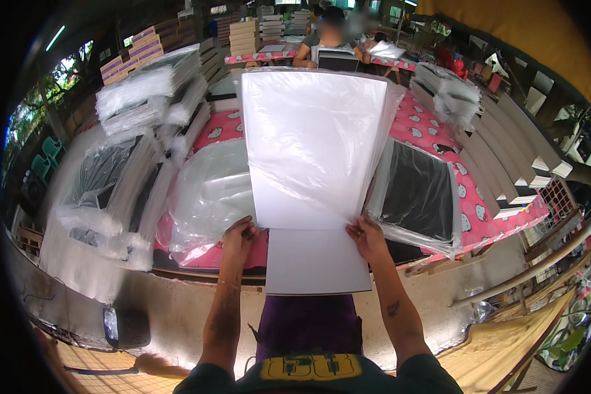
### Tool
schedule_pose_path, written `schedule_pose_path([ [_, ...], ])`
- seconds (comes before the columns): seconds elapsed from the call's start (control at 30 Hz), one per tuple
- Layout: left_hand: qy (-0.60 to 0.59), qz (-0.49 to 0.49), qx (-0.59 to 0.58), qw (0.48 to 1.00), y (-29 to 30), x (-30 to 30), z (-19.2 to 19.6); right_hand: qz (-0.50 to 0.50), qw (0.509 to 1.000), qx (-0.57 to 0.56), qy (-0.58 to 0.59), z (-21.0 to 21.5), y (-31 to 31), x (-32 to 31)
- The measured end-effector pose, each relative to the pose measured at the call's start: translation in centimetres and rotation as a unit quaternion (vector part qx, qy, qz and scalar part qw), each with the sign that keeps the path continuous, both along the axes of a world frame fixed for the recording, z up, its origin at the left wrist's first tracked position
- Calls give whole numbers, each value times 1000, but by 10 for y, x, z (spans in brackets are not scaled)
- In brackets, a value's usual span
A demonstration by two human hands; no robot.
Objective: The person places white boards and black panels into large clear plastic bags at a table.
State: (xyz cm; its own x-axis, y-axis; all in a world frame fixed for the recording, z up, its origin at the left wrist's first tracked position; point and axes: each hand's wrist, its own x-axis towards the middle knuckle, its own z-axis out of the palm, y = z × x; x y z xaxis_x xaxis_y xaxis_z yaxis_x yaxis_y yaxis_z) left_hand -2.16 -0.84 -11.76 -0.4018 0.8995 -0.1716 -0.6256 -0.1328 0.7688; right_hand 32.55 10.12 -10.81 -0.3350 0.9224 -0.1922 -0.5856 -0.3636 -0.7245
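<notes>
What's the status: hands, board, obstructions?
Left hand and right hand grip clear bag mouth. White board mostly sleeved, lower part out. Nothing blocking.

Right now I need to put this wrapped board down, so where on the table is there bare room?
Little bare pink tablecloth shows: a strip between the white board and the right bag stacks, and a patch above the loose clear bags. The left side is crowded with wrapped piles; the black panel fills the right.
</notes>
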Motion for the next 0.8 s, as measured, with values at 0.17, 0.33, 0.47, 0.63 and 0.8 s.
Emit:
schedule_pose_path([
  [0.17, 322, 106, 127, 932, 51, 21, 90, -59, 968, 101, -222, 36, 0, -31],
  [0.33, 470, 123, 164, 859, 90, 31, 122, -161, 962, 165, -149, 33, 9, -42],
  [0.47, 523, 236, 125, 810, 89, 43, 153, -154, 948, 237, -147, 39, 10, -27],
  [0.63, 693, 265, 155, 652, 75, 37, 142, -212, 939, 251, -103, 51, 7, -21],
  [0.8, 687, 207, 103, 689, 12, 46, 63, -229, 949, 214, -26, 66, 1, -19],
])
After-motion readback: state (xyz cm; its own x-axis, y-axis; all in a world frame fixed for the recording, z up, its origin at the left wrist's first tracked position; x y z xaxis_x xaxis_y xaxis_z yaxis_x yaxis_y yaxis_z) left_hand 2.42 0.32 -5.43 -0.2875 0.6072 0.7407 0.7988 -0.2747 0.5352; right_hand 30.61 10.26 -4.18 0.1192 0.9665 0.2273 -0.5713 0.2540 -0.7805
